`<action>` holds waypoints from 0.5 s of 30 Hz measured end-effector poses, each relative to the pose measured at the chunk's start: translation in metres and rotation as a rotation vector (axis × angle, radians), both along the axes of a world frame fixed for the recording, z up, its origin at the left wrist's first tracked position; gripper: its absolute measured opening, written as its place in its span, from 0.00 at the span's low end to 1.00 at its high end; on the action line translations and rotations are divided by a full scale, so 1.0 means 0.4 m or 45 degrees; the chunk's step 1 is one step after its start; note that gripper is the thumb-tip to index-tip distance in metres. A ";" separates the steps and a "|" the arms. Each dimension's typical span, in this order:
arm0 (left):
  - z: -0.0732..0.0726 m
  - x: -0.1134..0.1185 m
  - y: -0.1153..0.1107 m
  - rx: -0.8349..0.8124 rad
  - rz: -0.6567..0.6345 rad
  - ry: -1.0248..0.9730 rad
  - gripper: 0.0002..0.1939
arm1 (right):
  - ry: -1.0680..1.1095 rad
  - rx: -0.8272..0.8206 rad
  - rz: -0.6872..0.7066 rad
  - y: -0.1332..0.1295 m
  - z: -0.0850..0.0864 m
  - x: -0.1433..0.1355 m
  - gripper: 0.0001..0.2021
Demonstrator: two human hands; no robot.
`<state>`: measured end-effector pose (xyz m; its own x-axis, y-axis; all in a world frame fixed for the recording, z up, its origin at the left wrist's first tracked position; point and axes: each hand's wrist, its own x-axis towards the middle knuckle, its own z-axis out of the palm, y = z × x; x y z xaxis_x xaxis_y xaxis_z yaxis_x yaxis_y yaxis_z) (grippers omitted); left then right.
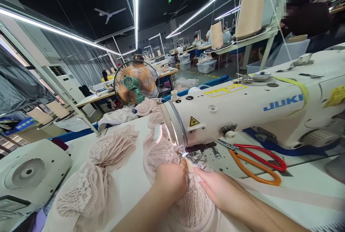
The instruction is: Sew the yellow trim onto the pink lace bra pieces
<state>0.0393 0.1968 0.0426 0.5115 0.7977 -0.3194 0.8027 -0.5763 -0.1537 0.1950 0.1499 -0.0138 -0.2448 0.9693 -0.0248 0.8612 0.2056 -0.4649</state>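
A beige lace bra piece lies under the head of the white sewing machine, one lace cup towards me and another beyond the needle area. My left hand is closed on its edge close to the presser foot, fingertips partly hidden. To the right, my right hand pinches the same fabric, thumb on top. The needle itself is hard to make out behind my fingers. A stack of similar lace pieces lies on the table left of my hands.
Scissors with red and orange handles lie right of the needle area. A second white machine stands at the left. Behind the table are a fan and other workstations. Thread cones stand at upper right.
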 end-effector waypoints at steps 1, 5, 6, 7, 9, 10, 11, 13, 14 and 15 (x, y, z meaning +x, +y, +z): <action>0.002 0.001 0.000 -0.001 0.001 -0.001 0.33 | -0.034 0.006 0.016 -0.001 0.002 -0.001 0.22; 0.007 0.004 0.000 0.004 -0.001 -0.007 0.33 | -0.074 0.041 0.027 -0.004 0.008 -0.003 0.23; 0.008 0.004 0.000 0.000 0.003 -0.007 0.33 | -0.073 0.041 0.023 -0.005 0.008 -0.004 0.23; 0.008 0.004 -0.001 -0.006 0.008 -0.008 0.34 | -0.070 0.037 0.018 -0.005 0.008 -0.004 0.23; 0.011 0.005 -0.002 -0.022 0.021 -0.005 0.34 | -0.072 0.032 0.005 -0.005 0.007 -0.006 0.23; 0.012 0.005 -0.002 -0.030 0.026 -0.003 0.34 | -0.078 0.030 -0.002 -0.004 0.006 -0.007 0.23; 0.013 0.006 -0.003 -0.031 0.030 -0.002 0.34 | -0.084 0.027 -0.006 -0.003 0.006 -0.008 0.23; 0.015 0.008 -0.003 -0.036 0.039 0.004 0.34 | -0.090 0.021 -0.023 0.000 0.005 -0.010 0.23; 0.016 0.008 -0.002 -0.043 0.045 0.008 0.35 | -0.090 0.017 -0.037 0.000 0.006 -0.011 0.23; 0.017 0.009 -0.001 -0.049 0.052 0.008 0.35 | -0.090 0.010 -0.053 0.001 0.008 -0.012 0.23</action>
<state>0.0429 0.1963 0.0494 0.4766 0.8049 -0.3534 0.8246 -0.5487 -0.1376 0.1901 0.1503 -0.0105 -0.2020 0.9788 -0.0327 0.8995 0.1723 -0.4014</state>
